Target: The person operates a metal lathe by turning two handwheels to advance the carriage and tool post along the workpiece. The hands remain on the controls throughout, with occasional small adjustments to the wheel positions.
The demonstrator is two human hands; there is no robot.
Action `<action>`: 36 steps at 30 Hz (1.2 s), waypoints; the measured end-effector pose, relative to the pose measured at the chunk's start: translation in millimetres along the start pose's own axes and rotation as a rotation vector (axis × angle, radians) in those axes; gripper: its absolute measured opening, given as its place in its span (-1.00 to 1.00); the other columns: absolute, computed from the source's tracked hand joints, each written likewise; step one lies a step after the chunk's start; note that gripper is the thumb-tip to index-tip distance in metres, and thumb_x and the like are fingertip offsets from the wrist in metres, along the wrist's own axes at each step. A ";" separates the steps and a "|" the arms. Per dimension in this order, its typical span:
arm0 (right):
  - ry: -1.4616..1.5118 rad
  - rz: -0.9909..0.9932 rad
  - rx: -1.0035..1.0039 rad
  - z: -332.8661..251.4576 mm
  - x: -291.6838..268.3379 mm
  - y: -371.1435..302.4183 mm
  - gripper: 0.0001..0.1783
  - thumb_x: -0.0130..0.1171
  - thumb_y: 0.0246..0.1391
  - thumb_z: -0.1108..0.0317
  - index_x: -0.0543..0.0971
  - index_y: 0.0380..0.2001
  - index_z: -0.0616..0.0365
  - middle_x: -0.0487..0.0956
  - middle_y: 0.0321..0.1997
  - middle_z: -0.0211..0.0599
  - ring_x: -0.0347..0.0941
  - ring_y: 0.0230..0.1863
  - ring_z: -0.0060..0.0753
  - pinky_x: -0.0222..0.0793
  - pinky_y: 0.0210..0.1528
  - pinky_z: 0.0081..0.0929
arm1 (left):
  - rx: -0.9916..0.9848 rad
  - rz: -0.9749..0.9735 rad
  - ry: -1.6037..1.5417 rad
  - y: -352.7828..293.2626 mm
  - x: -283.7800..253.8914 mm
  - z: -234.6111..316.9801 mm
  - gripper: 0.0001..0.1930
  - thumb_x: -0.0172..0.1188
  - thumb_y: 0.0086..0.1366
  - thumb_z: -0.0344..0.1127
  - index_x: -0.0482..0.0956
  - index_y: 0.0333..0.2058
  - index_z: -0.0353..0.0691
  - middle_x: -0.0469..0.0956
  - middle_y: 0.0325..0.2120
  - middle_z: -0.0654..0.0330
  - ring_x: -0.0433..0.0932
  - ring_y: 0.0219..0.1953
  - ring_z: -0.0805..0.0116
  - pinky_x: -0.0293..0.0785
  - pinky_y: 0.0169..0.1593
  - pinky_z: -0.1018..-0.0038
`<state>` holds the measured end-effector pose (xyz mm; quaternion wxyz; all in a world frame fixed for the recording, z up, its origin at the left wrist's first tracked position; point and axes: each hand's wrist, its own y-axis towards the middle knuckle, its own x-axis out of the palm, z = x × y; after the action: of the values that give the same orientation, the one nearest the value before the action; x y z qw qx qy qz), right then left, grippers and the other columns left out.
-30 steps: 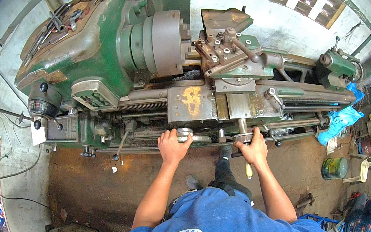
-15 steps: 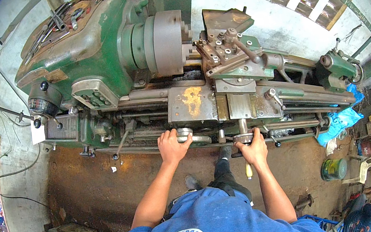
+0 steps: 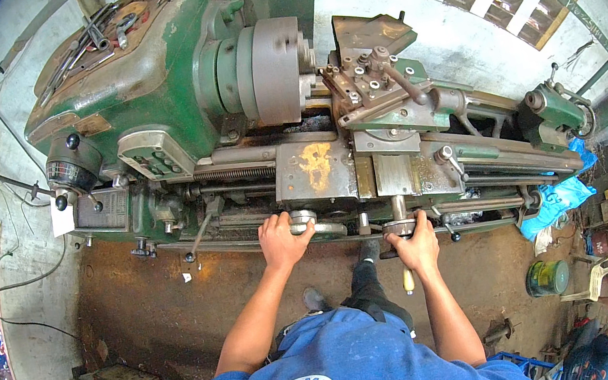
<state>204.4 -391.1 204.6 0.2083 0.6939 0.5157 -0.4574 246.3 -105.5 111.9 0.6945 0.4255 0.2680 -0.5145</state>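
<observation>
Both forearms (image 3: pixel 252 313) outstretched, left hand (image 3: pixel 281 239) grasping large handwheel (image 3: pixel 333 229), right hand (image 3: pixel 416 244) clasping smaller handwheel (image 3: pixel 399 228)

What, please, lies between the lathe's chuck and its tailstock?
In the head view, the tool post and its green slide lie between chuck and tailstock.

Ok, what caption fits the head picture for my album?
Left hand on a handwheel, right hand at a crank on a green lathe.
</observation>
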 end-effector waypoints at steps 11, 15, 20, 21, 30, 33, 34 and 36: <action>-0.001 -0.008 -0.001 0.9 0.6 0.5 -0.07 0.52 -0.19 -0.01 0.36 0.20 0.19 0.53 0.11 0.16 0.54 0.11 0.28 0.47 0.13 0.10 | -0.016 0.004 -0.026 -0.4 0.7 -4.2 -0.50 0.42 0.10 0.11 0.55 -0.48 -0.30 0.54 -0.46 -0.01 0.57 -0.28 -0.07 0.45 -0.10 0.08; -0.001 -0.006 -0.002 1.4 0.8 0.7 -0.07 0.52 -0.19 -0.01 0.36 0.19 0.19 0.53 0.11 0.17 0.54 0.11 0.29 0.47 0.13 0.11 | -0.033 -0.019 -0.024 -0.3 0.5 -4.8 -0.50 0.43 0.09 0.10 0.55 -0.47 -0.30 0.54 -0.46 -0.01 0.58 -0.27 -0.07 0.46 -0.09 0.07; 0.004 -0.002 -0.007 1.0 1.0 0.2 -0.08 0.52 -0.19 -0.01 0.36 0.18 0.18 0.53 0.10 0.16 0.54 0.11 0.29 0.48 0.12 0.11 | -0.031 -0.011 -0.030 -0.6 -0.1 -5.0 -0.50 0.43 0.10 0.10 0.56 -0.46 -0.31 0.54 -0.46 -0.01 0.58 -0.28 -0.06 0.46 -0.09 0.07; 0.006 0.000 -0.007 1.0 1.0 0.1 -0.08 0.52 -0.19 -0.01 0.36 0.18 0.18 0.53 0.10 0.16 0.54 0.11 0.29 0.48 0.12 0.11 | -0.041 -0.028 -0.024 -0.5 -0.3 -5.0 -0.50 0.43 0.10 0.10 0.56 -0.46 -0.31 0.54 -0.47 -0.01 0.58 -0.28 -0.06 0.46 -0.09 0.07; 0.000 0.006 -0.003 0.6 1.0 0.0 -0.08 0.52 -0.20 -0.01 0.37 0.18 0.17 0.53 0.10 0.15 0.54 0.11 0.29 0.48 0.11 0.12 | -0.039 -0.026 -0.034 -0.1 -0.6 -6.1 -0.51 0.43 0.10 0.09 0.55 -0.48 -0.30 0.53 -0.47 -0.01 0.58 -0.30 -0.07 0.46 -0.11 0.07; -0.002 0.012 -0.009 0.8 1.6 -0.2 -0.08 0.52 -0.20 0.00 0.37 0.18 0.17 0.53 0.10 0.15 0.54 0.12 0.29 0.48 0.12 0.12 | -0.042 -0.027 -0.033 -0.1 -0.4 -6.9 -0.51 0.43 0.10 0.09 0.54 -0.48 -0.30 0.53 -0.47 -0.01 0.57 -0.30 -0.07 0.46 -0.11 0.07; 0.002 0.012 -0.011 1.1 1.8 -0.1 -0.09 0.52 -0.20 0.00 0.37 0.18 0.17 0.53 0.10 0.15 0.54 0.12 0.29 0.48 0.12 0.12 | -0.031 -0.009 -0.042 -0.2 -0.4 -7.0 -0.51 0.44 0.10 0.09 0.54 -0.48 -0.30 0.53 -0.47 -0.02 0.57 -0.29 -0.08 0.46 -0.11 0.07; 0.006 0.010 -0.009 1.5 2.3 0.4 -0.09 0.52 -0.20 0.00 0.37 0.18 0.16 0.53 0.11 0.15 0.53 0.12 0.29 0.48 0.12 0.12 | -0.034 -0.007 -0.048 -0.3 -0.3 -7.3 -0.51 0.44 0.09 0.08 0.54 -0.49 -0.30 0.53 -0.47 -0.02 0.57 -0.29 -0.08 0.46 -0.11 0.07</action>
<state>204.2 -391.2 201.8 0.2122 0.6967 0.5151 -0.4520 246.4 -99.0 108.5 0.7060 0.4002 0.2618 -0.5223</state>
